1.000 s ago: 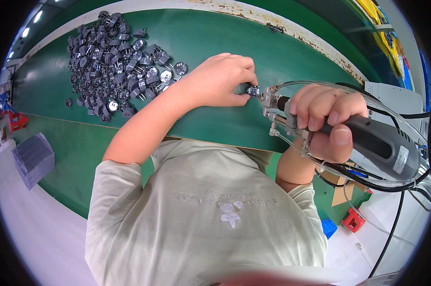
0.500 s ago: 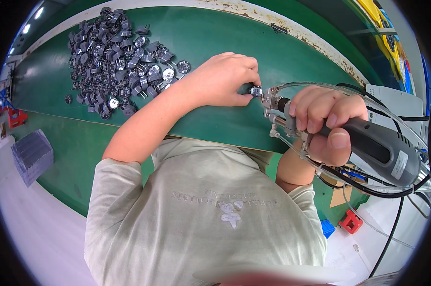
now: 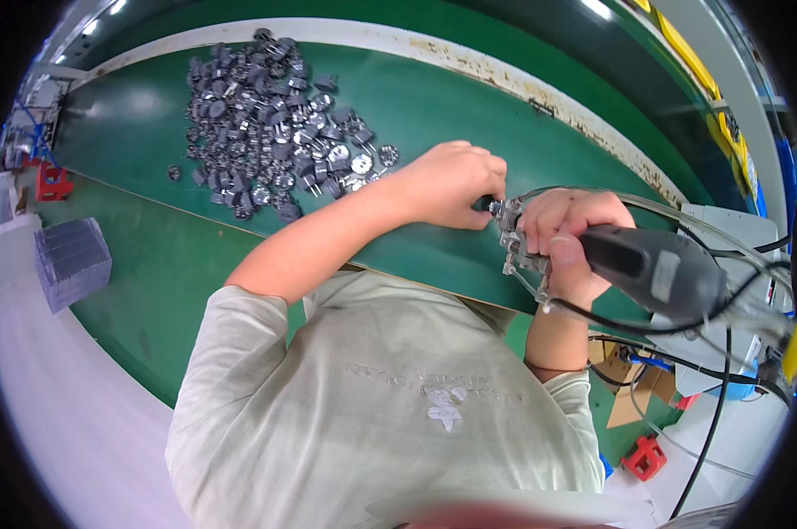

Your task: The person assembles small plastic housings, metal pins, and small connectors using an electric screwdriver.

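Observation:
My left hand (image 3: 451, 187) is closed, thumb and fingertips pinching a small dark round plug-like part (image 3: 483, 204) just above the green tabletop. My right hand (image 3: 570, 238) wraps round the neck of a dark grey powered screwdriver (image 3: 659, 264), held nearly level. Its metal nozzle (image 3: 508, 215), with clear hoses and fittings, meets the part at my left fingertips. Whether a screw is at the tip is hidden. Left of my left forearm lies a big heap of similar dark grey parts (image 3: 257, 123), many showing metal pins or shiny faces.
A worn white rail (image 3: 416, 40) runs along the table's far edge. Black cables (image 3: 723, 414) and clear tubes hang at the right, by a pale machine housing (image 3: 725, 225). A red stool (image 3: 644, 458) and an open carton (image 3: 636, 392) are on the floor; a grey bundle (image 3: 72, 260) stands left.
The view has shifted, so the scene sits further right and lower. The part has turned from its shiny face to its dark side. The screwdriver has tilted slightly, its nozzle still at the part.

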Available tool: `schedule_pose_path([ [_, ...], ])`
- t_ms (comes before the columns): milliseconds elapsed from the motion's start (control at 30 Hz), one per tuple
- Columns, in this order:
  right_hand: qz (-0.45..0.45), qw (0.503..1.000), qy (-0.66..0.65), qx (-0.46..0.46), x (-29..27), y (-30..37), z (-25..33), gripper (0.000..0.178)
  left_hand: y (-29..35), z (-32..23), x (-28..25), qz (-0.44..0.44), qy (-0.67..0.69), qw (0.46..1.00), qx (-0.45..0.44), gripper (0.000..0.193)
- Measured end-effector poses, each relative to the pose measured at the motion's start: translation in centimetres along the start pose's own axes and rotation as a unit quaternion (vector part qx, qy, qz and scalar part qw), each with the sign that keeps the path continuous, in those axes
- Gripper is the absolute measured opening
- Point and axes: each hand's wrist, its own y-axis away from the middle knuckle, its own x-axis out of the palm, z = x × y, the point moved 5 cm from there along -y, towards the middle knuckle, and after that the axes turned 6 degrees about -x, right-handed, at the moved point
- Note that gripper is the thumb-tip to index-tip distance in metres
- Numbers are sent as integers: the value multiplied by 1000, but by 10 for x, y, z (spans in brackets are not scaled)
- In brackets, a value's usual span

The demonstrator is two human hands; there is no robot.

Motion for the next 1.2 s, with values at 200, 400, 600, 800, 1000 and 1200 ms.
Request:
schedule_pose_path([
  [200, -21, 985, -72, -157, -22, -10, 50, 27, -8, 1, -42, 1, -85, 996, -40, 19],
  [400, -93, 984, -64, -135, -37, -8, 50, 30, -88, 104, -113, -159, -163, 957, -181, 34],
  [600, -119, 987, -28, -109, -40, 5, 48, 31, -41, 50, -123, -92, -187, 965, -158, 41],
  [800, -115, 977, -44, -173, -57, 2, 56, 26, 51, 14, -95, 49, -204, 953, -216, 20],
  [1000, -103, 983, -53, -143, -50, -1, 37, 23, 30, 13, -66, -50, -168, 973, -150, 10],
  [1200, -118, 992, -19, -40, -30, -7, 14, 20, 2, -2, -11, -26, -53, 989, -135, 14],
])
